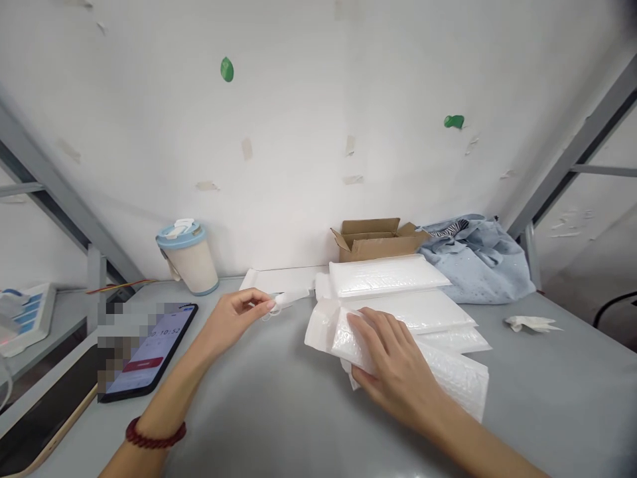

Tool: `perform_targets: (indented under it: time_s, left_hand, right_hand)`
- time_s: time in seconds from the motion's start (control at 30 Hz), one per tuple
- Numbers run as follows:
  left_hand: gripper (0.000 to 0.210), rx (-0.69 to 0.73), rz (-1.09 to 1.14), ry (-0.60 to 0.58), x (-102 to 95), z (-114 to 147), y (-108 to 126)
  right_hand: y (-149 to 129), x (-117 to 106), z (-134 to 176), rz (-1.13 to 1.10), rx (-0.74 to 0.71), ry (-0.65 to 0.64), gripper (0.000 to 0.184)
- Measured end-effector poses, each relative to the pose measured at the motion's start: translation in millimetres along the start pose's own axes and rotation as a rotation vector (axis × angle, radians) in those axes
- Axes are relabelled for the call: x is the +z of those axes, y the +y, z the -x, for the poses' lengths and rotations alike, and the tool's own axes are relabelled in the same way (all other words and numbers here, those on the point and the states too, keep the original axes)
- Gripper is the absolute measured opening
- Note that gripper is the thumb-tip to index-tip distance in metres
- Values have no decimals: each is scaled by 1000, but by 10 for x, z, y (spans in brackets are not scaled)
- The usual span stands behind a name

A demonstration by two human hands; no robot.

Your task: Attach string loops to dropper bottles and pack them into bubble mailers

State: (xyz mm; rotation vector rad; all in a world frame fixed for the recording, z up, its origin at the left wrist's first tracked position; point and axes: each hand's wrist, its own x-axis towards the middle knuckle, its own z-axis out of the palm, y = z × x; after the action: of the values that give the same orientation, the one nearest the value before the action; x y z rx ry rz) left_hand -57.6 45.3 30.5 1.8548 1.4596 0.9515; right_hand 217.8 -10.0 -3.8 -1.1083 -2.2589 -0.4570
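Note:
My left hand (241, 317) pinches a small slim white object (291, 297) between thumb and fingertips. A thin white loop, like cord, hangs from its near end, and its far end reaches toward the stacked mailers. My right hand (393, 362) grips a white bubble mailer (343, 332), with the thumb on the near side and the fingers over the top. The mailer's flap end points left, and its inside is hidden. More white bubble mailers (388, 275) lie stacked behind and under the right hand.
An open cardboard box (375, 245) and a light blue cloth bag (478, 262) stand by the wall. To the left are a lidded cup (192, 259), a lit phone (149, 358) and a dark phone (47, 415). Crumpled paper (531, 323) lies at right.

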Motion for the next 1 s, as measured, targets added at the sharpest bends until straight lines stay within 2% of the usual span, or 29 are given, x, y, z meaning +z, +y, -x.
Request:
perform_targets:
  time_s: [0.1, 0.17, 0.3, 0.4, 0.57, 0.63, 0.7, 0.8, 0.83, 0.87, 0.93, 1.0]
  left_hand:
    - [21, 169, 100, 102, -30, 60, 58]
    - [16, 317, 51, 134, -11, 113, 121]
    - [11, 534, -216, 58, 82, 199, 263]
    - [11, 606, -319, 34, 228, 228, 298]
    - [14, 664, -295, -14, 561, 295, 331]
    - [18, 677, -247, -49, 610, 315, 359]
    - [17, 694, -176, 14, 560, 300, 355]
    - [13, 655, -187, 290, 341, 201, 226]
    - [10, 603, -276, 372, 257, 153, 149]
    - [10, 501, -413, 405, 181, 103, 60]
    - [14, 317, -643, 381, 76, 9, -134]
    - [20, 159, -735, 269, 49, -66, -312]
  right_hand:
    - [3, 22, 12, -2, 7, 0, 56]
    - [3, 26, 23, -10, 3, 3, 56]
    - [-15, 7, 29, -36, -8, 19, 55]
    - [-44, -7, 25, -60, -23, 18, 53]
    - [-98, -6, 45, -94, -69, -9, 54]
    - [-107, -1, 58, -103, -82, -14, 56]
    - [-105, 4, 65, -109, -86, -4, 55]
    - [-81, 3, 63, -106, -69, 23, 52]
    - [-70, 0, 61, -103, -63, 28, 50]
    - [-60, -4, 59, -101, -54, 32, 50]
    - [-43, -13, 56, -99, -42, 38, 49]
    - [-33, -17, 54, -99, -33, 42, 49]
